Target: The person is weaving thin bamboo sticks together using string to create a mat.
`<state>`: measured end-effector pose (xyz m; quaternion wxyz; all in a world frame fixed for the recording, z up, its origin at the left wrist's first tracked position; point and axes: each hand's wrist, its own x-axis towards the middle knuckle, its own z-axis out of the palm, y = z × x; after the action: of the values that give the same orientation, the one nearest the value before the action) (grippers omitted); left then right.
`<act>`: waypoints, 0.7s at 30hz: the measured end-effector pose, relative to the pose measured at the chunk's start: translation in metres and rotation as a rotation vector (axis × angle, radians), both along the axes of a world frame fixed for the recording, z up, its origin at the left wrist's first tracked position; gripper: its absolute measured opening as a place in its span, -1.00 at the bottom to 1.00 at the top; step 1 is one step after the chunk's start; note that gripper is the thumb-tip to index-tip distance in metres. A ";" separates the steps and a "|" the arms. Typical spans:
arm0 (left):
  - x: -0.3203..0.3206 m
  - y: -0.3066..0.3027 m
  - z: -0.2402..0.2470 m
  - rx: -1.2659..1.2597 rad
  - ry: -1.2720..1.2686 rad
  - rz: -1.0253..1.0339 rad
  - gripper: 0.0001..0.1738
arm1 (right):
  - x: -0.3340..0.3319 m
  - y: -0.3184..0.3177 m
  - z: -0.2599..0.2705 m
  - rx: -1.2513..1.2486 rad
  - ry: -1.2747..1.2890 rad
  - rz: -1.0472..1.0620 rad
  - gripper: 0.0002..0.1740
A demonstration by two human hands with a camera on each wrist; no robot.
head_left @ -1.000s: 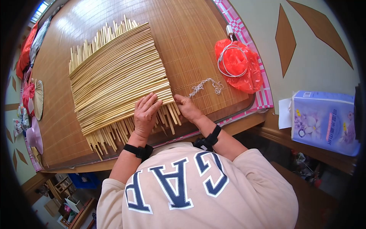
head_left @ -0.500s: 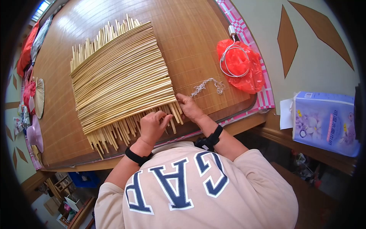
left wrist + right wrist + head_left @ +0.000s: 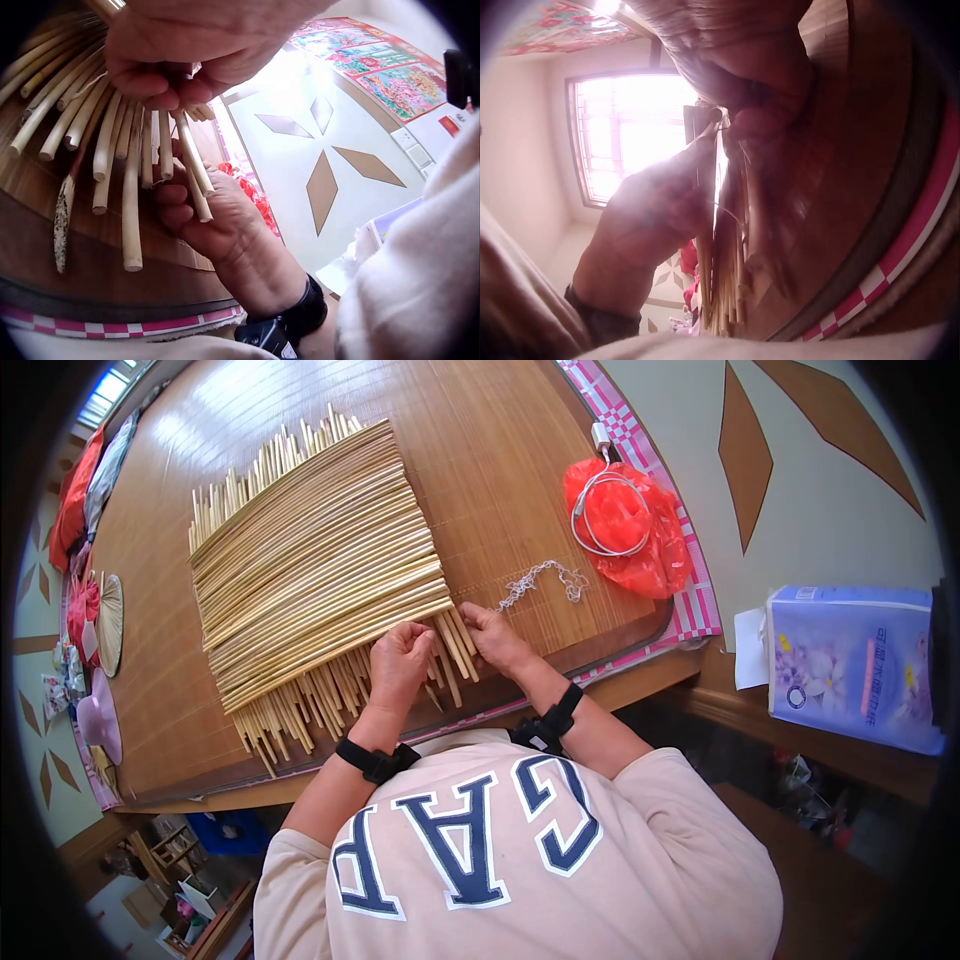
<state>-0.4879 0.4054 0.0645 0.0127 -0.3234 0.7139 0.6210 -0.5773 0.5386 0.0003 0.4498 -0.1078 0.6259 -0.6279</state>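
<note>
A mat of pale stalks (image 3: 320,550), laid in two crossing layers, lies on the table. My left hand (image 3: 400,660) is over its near edge, thumb and fingertips pinched together above the loose stalk ends (image 3: 131,225). In the right wrist view a thin pale thread (image 3: 731,210) runs by the left fingers; the pinch itself is mostly hidden. My right hand (image 3: 497,640) grips the mat's near right corner, its fingers (image 3: 176,214) curled in beneath the stalk ends in the left wrist view. A round stalk end (image 3: 716,115) shows beside the right thumb.
Right of the mat lie a tangle of white string (image 3: 545,582) and a red plastic bag (image 3: 625,525) with a white cable (image 3: 610,550) on it. A purple tissue pack (image 3: 850,660) is farther right. A fan (image 3: 108,625) and pink hat (image 3: 98,718) are at left.
My left hand, which rested on the mat's top, has drawn back over the near edge, and its fingers have closed into a pinch. The right hand stays at the corner.
</note>
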 end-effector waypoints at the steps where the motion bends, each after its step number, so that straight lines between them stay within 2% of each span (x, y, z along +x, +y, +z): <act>1: 0.000 0.000 -0.001 -0.062 0.003 0.004 -0.82 | 0.000 0.000 0.000 -0.009 -0.009 -0.002 -0.85; 6: -0.003 -0.001 -0.016 -0.164 0.021 0.020 -0.80 | 0.000 0.000 0.000 -0.048 -0.066 -0.012 -0.85; 8: -0.006 -0.001 -0.020 -0.281 -0.019 -0.016 -0.75 | 0.000 0.000 -0.001 -0.046 -0.066 -0.006 -0.85; 12: -0.012 0.006 -0.013 -0.269 -0.124 -0.024 -0.70 | 0.003 -0.003 -0.004 -0.072 -0.076 -0.059 -0.81; 14: -0.013 0.009 -0.022 -0.145 -0.045 0.075 -0.68 | 0.003 -0.001 0.001 -0.057 -0.064 -0.048 -0.81; 18: -0.017 0.016 -0.020 -0.010 -0.082 0.105 -0.73 | 0.003 -0.001 0.004 -0.049 -0.008 -0.024 -0.81; 20: -0.017 0.018 -0.003 0.235 -0.045 0.167 -0.77 | 0.005 -0.002 -0.001 -0.080 -0.033 -0.057 -0.81; 21: -0.017 0.018 -0.004 0.235 -0.047 0.165 -0.77 | 0.005 -0.002 -0.004 -0.080 -0.035 -0.059 -0.81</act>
<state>-0.5046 0.4232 0.0609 0.0160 -0.3917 0.6069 0.6914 -0.5723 0.5367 -0.0037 0.4375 -0.0964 0.5952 -0.6672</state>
